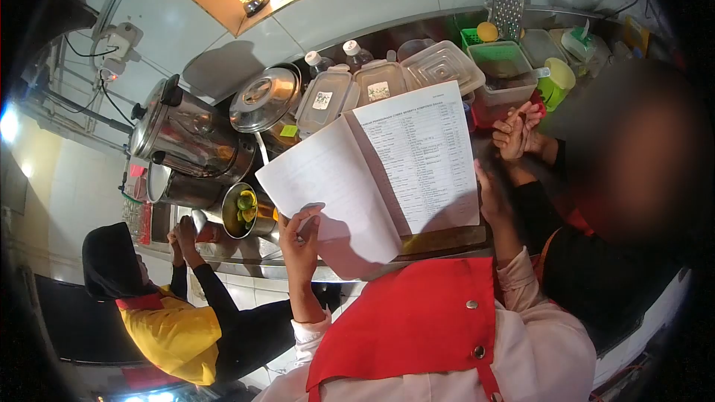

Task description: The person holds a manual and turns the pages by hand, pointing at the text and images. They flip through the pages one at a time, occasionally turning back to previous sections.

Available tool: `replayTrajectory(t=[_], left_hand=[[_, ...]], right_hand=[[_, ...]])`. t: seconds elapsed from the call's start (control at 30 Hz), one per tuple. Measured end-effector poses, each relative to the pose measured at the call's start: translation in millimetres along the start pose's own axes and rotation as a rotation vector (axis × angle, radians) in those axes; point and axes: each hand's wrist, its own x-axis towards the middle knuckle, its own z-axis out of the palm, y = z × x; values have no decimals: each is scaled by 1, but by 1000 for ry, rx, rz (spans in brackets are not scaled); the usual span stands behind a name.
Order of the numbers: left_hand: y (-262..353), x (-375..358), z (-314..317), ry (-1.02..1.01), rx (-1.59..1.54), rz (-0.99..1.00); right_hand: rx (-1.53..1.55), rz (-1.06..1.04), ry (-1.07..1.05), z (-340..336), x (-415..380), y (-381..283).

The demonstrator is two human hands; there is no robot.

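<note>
1. Clearly, the left hand (299,244) grasps the near left edge of the open booklet (423,167), its fingers bent at the paper.
2. At the booklet's right edge is the right hand (494,197), fingers extended; whether they close on the paper, I cannot tell.
3. Open above the counter (447,240), the booklet shows a printed table on its right page, while its left page looks mostly pale.
4. Left of the booklet, an uncovered saucepan (258,225) holds green, rounded citrus fruits (246,207). Farther left stands a large lidded stockpot (195,130), its contents hidden.
5. Just beyond the left page are a lidded pan (244,113) and a clear lidded food box (325,102) with a printed label; what is inside the box is unclear.
6. Far behind the booklet, two white-capped bottles (357,54) stand near more plastic boxes (444,68).
7. On the far right, a green basket (469,37) is beside a metal grater (509,12), with a lime-green jug (555,84) nearer.
8. At left, a person in yellow (173,333) has both hands at a small container (207,231); at right, another person's hands (518,134) are together.
</note>
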Motion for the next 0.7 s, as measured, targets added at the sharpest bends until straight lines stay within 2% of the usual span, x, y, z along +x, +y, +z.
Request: replayTrajectory(t=[0.13,0.23,0.3,0.33,0.43,0.5,0.7], left_hand=[[-2,0,-2,-33,51,10],[-1,0,-3,-40,53,35],[-6,0,-4,-43,48,23],[-7,0,-4,-46,42,13],[-3,1,-3,-46,49,23],[-5,1,-3,-45,56,21],[1,1,-2,-41,56,18]], right_hand=[[-15,65,-16,4,-9,-16],[-129,-19,-53,2,-10,-18],[-110,112,-81,-3,-6,-13],[-110,113,-81,-3,-5,-11],[-59,65,-115,-3,-1,-3],[54,59,-27,-1,1,3],[-3,-7,-59,-5,2,3]])
